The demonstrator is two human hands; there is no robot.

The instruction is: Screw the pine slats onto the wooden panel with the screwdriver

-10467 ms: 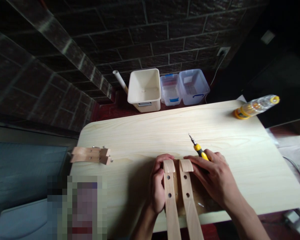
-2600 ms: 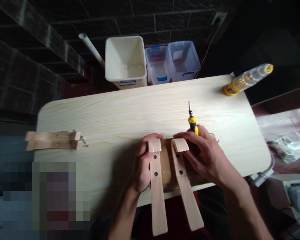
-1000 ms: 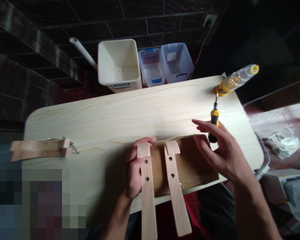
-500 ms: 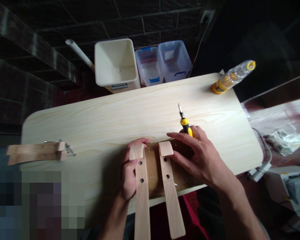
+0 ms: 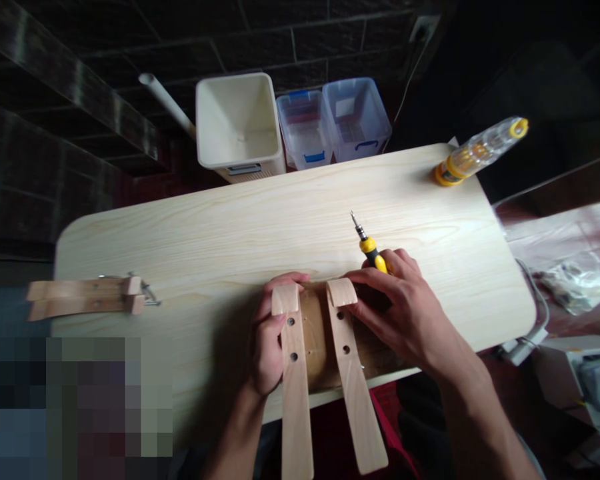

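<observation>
A brown wooden panel (image 5: 316, 337) lies at the near edge of the pale wooden table (image 5: 240, 227). Two light curved wooden legs rest on it and reach over the edge toward me. My left hand (image 5: 266, 340) grips the left leg (image 5: 294, 373) near its two bolt holes. My right hand (image 5: 405, 310) holds a yellow-and-black screwdriver (image 5: 369, 245), tip pointing away, while its fingers press beside the right leg (image 5: 351, 373) on the panel.
A second pair of wooden legs (image 5: 83, 297) with bolts lies at the table's left edge. A clear bottle with yellow cap (image 5: 480, 153) lies at the far right corner. A beige bin (image 5: 237, 127) and two clear boxes (image 5: 333, 120) stand on the floor beyond. A plastic bag (image 5: 573, 290) lies right.
My right hand, lifted off to the right with the screwdriver a second ago, has come back down onto the panel beside the right leg. My left hand has kept its grip.
</observation>
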